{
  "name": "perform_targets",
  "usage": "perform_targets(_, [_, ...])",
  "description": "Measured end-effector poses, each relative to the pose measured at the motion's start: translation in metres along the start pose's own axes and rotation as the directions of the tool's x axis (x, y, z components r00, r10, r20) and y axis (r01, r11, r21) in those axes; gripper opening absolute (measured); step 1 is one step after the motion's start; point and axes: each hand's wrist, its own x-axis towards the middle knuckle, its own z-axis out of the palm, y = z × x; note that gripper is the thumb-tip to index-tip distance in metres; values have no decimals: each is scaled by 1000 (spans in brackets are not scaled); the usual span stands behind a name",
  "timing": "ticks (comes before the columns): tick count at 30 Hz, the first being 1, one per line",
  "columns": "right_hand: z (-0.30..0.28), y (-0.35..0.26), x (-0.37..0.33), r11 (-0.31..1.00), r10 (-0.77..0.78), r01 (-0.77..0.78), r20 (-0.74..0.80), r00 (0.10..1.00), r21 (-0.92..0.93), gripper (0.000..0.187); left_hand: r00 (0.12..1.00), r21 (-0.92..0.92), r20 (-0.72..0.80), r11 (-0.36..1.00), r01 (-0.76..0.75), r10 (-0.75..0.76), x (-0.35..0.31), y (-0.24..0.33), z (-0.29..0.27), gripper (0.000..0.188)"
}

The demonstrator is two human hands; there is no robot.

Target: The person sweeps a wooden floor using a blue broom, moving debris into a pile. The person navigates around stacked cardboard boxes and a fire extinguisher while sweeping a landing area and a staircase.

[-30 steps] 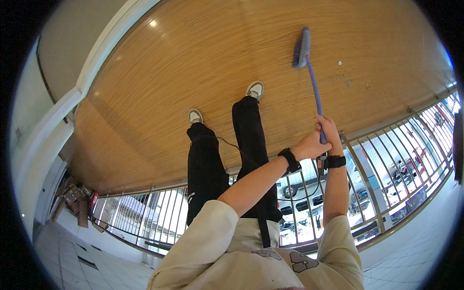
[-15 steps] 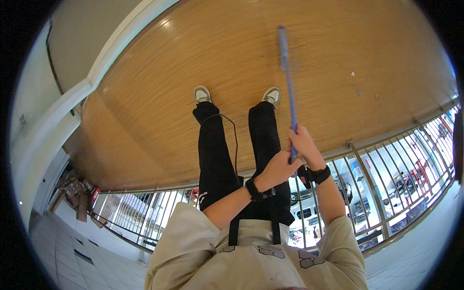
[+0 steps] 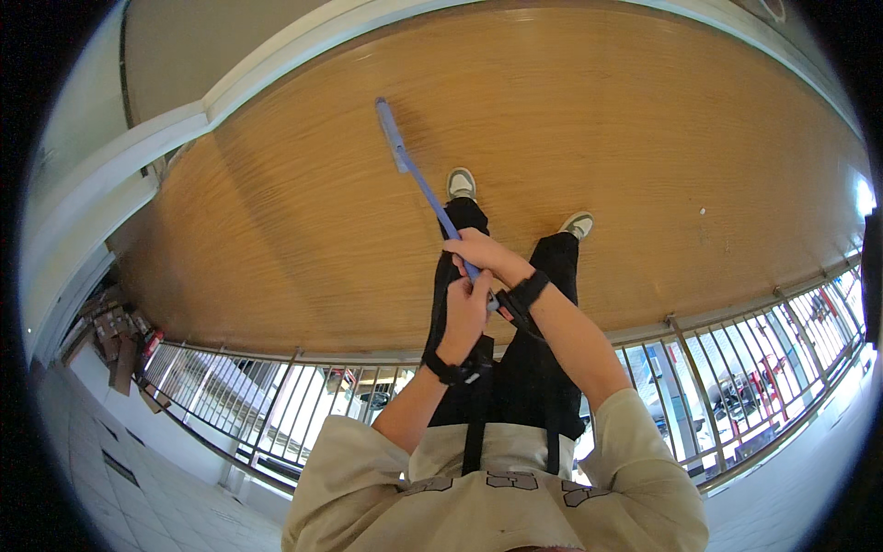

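Both of my hands grip a blue long-handled broom (image 3: pixel 429 195). My right hand (image 3: pixel 489 255) wraps the handle farther down, and my left hand (image 3: pixel 466 313) closes round it near its top end. The handle slants away to the far left. At its far end the narrow blue-grey broom head (image 3: pixel 390 132) lies against the wood-coloured floor (image 3: pixel 303 184), left of and beyond my shoes. A black band with a small device sits on each wrist.
A metal railing (image 3: pixel 676 317) curves behind me, with vehicles visible below through its bars. White-edged wall base (image 3: pixel 216 101) bounds the floor at far left. Cardboard boxes (image 3: pixel 115 336) pile up at the left. A small white scrap (image 3: pixel 703 212) lies on the floor at right.
The broom head has swung from the far right across to the far left. Both hands moved left with the handle, still gripping it. My feet appear farther right in the view.
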Motion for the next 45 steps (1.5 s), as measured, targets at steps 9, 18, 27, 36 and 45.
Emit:
perform_targets(9, [-37,-40,58,971,95,-50,-188,978,235,25,974,297,122,929,-220,192,95,35,-9,40])
perform_targets(18, [-192,-55,-53,863,166,25,-329,930,505,23,921,257,383,949,-184,75,101,68,162,36])
perform_targets(27, [-383,-1,-271,841,221,165,-605,765,515,22,842,364,539,906,-216,-15,47,30,425,40])
perform_targets(36, [-438,35,-300,995,10,88,-914,406,50,23,762,435,645,849,-302,-59,55,22,467,36])
perform_targets(45, [-276,-67,-251,977,-57,152,-507,860,149,31,556,205,761,938,280,-333,19,83,309,21])
